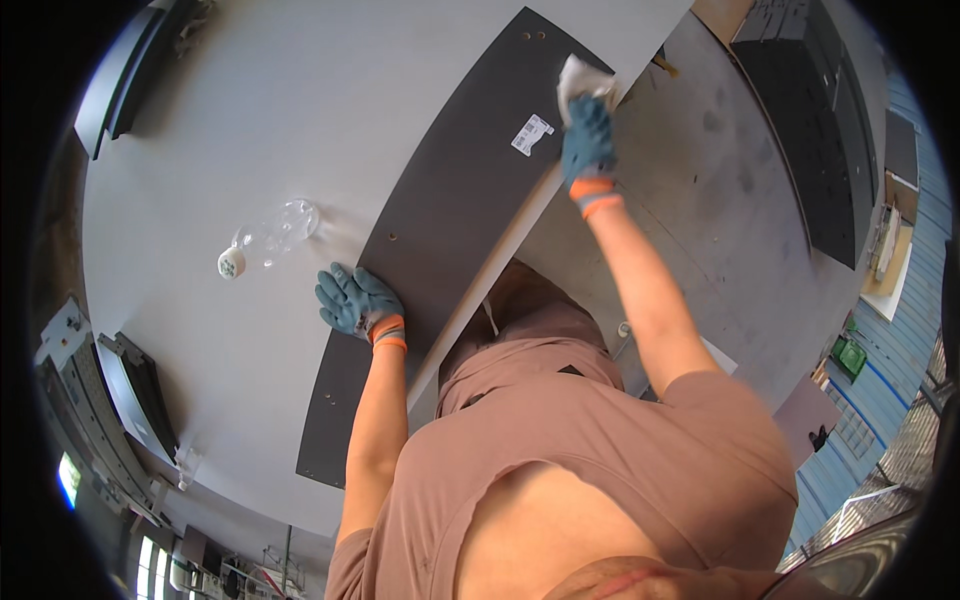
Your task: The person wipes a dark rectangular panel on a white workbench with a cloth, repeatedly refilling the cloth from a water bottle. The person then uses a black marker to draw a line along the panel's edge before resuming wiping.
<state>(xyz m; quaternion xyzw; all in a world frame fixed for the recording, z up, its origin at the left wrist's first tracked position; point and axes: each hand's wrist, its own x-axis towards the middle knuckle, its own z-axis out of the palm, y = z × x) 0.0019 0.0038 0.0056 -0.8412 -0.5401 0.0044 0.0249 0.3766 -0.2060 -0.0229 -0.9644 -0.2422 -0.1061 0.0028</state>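
A long dark grey panel [445, 190] lies on the pale tabletop [250, 120], with a few small holes and a white label [532, 134] on its upper face. My left hand [358, 302], in a teal glove with an orange cuff, rests on the panel's far-left edge with its fingers spread. At the panel's far right end, my right hand [588, 145] is closed on a crumpled white cloth [580, 82], its glove matching the left one. The cloth touches or hovers just over the panel; I cannot tell which.
A clear plastic bottle [280, 230] with a white cap lies left of the panel. Dark panels [125, 75] sit at the far left, and another dark piece [140, 395] stands nearer. Beyond the floor on the right is a large dark panel [815, 130]. A green container [849, 355] is near the blue wall.
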